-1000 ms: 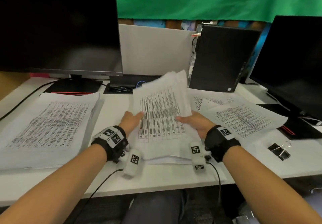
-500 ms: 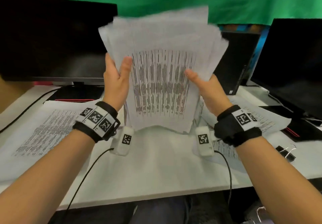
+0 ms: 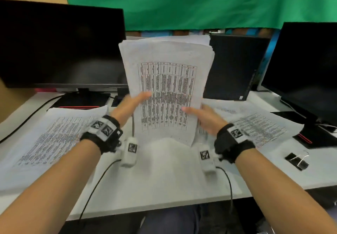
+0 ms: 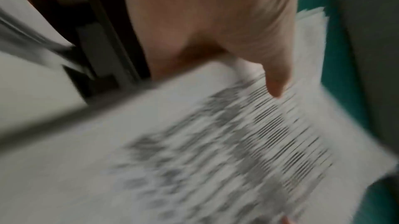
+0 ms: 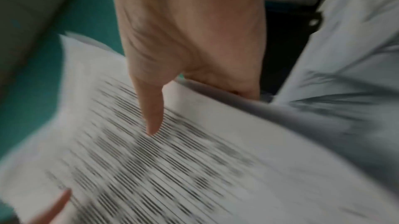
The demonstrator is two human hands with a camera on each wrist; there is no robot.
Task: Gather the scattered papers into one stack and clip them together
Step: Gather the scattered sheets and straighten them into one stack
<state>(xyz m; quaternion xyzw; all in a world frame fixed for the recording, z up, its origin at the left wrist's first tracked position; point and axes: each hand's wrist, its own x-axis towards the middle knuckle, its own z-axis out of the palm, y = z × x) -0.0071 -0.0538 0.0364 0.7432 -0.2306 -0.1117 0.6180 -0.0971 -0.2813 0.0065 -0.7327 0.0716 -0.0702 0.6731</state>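
Upright between both hands, the paper stack [image 3: 167,88] is clamped by left fingers [image 3: 144,95] and right fingers [image 3: 189,109]

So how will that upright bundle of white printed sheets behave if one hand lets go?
The bundle of white printed sheets would probably flop: its bottom edge already curls. Its top edges look uneven, so sheets could fan or slip. It likely needs both the left hand and right hand, whose thumbs press its face.
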